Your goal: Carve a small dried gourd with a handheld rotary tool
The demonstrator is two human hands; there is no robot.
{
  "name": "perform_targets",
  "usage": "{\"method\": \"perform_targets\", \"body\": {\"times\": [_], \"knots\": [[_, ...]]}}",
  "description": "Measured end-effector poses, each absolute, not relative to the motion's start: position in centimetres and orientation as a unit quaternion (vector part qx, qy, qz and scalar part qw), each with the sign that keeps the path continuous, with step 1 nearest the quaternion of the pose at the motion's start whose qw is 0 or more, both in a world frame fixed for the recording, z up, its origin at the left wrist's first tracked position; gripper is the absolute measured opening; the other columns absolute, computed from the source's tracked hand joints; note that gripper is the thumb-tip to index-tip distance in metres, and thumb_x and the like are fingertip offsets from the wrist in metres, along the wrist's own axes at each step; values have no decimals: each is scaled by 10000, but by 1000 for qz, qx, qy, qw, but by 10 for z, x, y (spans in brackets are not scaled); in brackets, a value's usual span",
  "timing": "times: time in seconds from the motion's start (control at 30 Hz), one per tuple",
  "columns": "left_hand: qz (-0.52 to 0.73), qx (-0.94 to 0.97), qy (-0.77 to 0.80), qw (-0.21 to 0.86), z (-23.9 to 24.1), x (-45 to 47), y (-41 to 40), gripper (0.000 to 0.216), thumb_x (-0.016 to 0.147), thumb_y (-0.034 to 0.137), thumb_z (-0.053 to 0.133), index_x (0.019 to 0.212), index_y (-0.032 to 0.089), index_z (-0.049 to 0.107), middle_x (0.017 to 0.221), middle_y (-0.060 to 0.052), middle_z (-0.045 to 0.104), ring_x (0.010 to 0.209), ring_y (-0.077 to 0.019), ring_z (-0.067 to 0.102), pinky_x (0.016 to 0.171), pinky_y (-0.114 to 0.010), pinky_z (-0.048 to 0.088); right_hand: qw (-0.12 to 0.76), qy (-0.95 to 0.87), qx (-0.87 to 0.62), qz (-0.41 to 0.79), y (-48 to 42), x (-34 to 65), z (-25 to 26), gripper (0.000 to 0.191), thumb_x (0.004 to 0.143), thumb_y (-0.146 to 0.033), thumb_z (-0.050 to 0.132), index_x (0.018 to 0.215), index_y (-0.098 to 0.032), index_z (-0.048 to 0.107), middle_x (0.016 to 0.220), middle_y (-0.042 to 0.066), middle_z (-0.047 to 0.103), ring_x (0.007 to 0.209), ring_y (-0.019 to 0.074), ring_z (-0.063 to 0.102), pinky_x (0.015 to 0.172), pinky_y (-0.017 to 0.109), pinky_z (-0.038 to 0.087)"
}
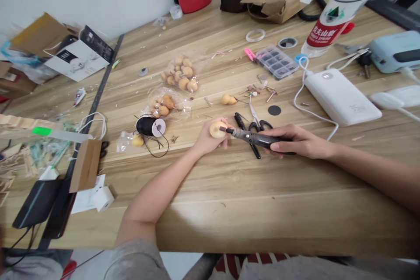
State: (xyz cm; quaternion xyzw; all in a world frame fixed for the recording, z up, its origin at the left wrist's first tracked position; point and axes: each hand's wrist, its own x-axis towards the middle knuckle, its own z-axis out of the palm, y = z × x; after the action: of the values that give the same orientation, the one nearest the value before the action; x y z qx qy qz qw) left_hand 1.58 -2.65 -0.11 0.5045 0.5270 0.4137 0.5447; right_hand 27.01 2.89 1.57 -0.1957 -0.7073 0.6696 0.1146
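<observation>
My left hand (208,140) is closed around a small pale gourd (216,129), holding it on the wooden table (229,192). My right hand (295,141) grips a dark grey rotary tool (257,138) lying almost level. The tool's tip touches the right side of the gourd. Just behind the tool lie black-handled scissors (257,121) and a black pen (244,133).
Bags of small gourds (181,74) and a spool of black thread (150,126) lie to the left. A loose gourd (229,99), a clear parts box (277,61), a white power bank (341,96) with cable and a water bottle (334,13) sit behind and right. Cardboard boxes crowd the left edge.
</observation>
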Motion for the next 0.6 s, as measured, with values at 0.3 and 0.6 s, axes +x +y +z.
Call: {"method": "perform_targets", "body": {"times": [0.3,0.6], "knots": [[421,482,529,557,-5,15,-26,391,690,403,754,774,158,461,794,-45,728,362,-53,565,315,-134,326,99,-719,-184,663,30,270,15,370,881,-380,625,1194,-193,690,673,-24,549,575,107,490,561,251,398],[420,503,517,551,-1,15,-27,363,666,347,763,758,166,463,588,36,643,368,-74,579,321,-122,329,121,-709,-184,670,29,269,17,323,898,-377,601,1124,-173,711,689,-14,559,577,107,491,564,253,402]]}}
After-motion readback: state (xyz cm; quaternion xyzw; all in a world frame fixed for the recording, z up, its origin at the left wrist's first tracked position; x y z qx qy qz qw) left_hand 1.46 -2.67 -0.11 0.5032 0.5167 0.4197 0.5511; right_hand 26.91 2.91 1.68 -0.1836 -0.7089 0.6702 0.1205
